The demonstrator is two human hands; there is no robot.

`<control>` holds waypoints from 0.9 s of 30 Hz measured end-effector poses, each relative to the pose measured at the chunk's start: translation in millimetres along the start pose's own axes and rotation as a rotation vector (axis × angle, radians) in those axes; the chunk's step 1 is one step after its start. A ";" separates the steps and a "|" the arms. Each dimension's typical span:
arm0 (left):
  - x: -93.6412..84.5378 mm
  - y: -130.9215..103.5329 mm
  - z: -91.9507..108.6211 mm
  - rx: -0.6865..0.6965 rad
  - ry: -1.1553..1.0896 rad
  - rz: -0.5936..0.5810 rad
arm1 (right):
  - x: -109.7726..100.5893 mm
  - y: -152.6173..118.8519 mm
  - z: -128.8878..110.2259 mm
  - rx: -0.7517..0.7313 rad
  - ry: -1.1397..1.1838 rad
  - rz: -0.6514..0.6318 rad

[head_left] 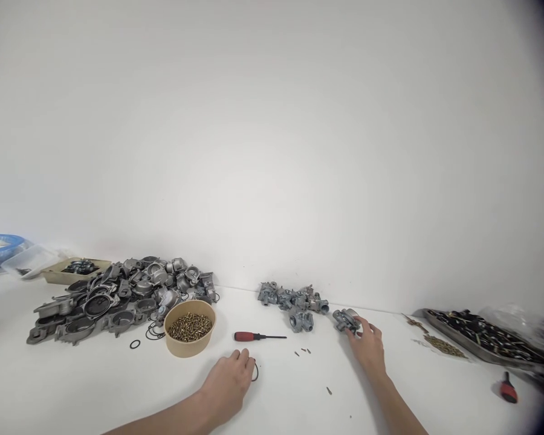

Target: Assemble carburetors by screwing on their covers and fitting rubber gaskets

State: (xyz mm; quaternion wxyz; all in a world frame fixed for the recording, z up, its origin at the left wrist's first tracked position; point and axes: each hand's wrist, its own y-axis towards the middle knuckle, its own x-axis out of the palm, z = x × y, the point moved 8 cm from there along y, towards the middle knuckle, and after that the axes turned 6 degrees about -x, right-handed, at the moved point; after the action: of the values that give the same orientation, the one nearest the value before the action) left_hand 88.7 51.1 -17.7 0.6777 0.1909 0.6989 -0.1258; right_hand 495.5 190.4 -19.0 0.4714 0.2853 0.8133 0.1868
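My left hand [230, 382] is low on the white table with its fingers curled together at a black rubber O-ring [257, 371]; part of the ring is hidden behind the fingers. To the right, my right hand [368, 345] grips a grey metal carburetor body [344, 320], thumb on the near side and fingers over it. A screwdriver [245, 336] with a red and black handle lies between the hands, its shaft pointing right. Several small brass screws [329, 391] are scattered on the table. Another carburetor body [301, 320] sits left of my right hand.
Beyond the screwdriver are piled carburetor bodies [290, 297]. A tan tub [189, 348] holds many brass screws, beside a heap of grey metal bowl-shaped castings [122, 296]. On the right are a metal tray [466, 344] of black parts and a second red-handled tool [508, 389].
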 end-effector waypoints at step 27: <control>-8.6 -7.1 -36.7 -0.096 -0.463 0.095 | 0.3 9.1 -35.3 -0.058 -0.345 -0.002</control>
State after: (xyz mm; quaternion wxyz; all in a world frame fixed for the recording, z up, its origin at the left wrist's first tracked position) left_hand 52.7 59.9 -8.0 0.8334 0.1571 0.5203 -0.1007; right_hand 467.2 196.4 3.1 0.6121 0.2987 0.7150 0.1581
